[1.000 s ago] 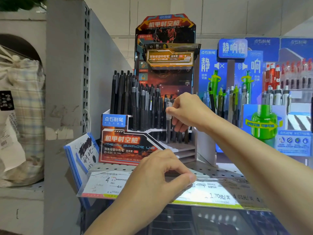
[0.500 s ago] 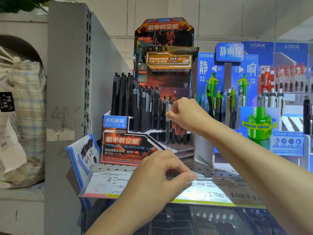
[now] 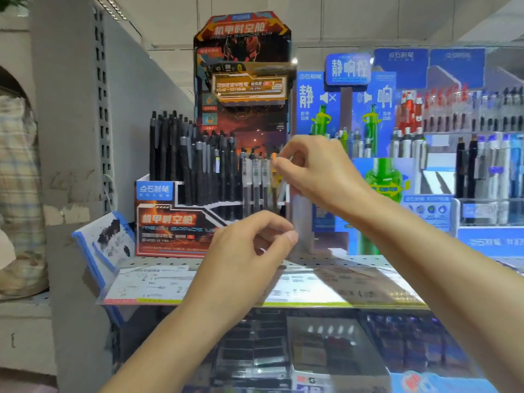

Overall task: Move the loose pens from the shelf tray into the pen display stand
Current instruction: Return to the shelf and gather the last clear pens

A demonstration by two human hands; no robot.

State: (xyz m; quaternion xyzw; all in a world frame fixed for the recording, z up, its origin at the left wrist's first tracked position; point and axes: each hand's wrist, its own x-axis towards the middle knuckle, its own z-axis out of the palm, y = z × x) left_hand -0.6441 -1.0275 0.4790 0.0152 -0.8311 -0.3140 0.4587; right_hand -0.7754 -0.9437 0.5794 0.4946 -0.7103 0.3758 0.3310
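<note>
The pen display stand is an orange and black card box on the perforated shelf, with a tall header card behind it. Rows of dark pens stand upright in its stepped slots. My right hand reaches in from the right and pinches the top of a pale pen, which leans over the stand's right front corner beside a few clear-barrelled pens. My left hand hovers in front of the stand, fingers loosely curled, with nothing visible in it. The view is blurred.
A blue pen display with green pens stands right of the stand, with more pen racks beyond. A grey upright panel closes the left side. A price strip runs along the shelf edge; packaged goods lie below it.
My left hand has let go of the shelf's price strip and risen toward the stand. My right hand has shifted slightly right and up with the pen, which now tilts. The camera has moved closer.
</note>
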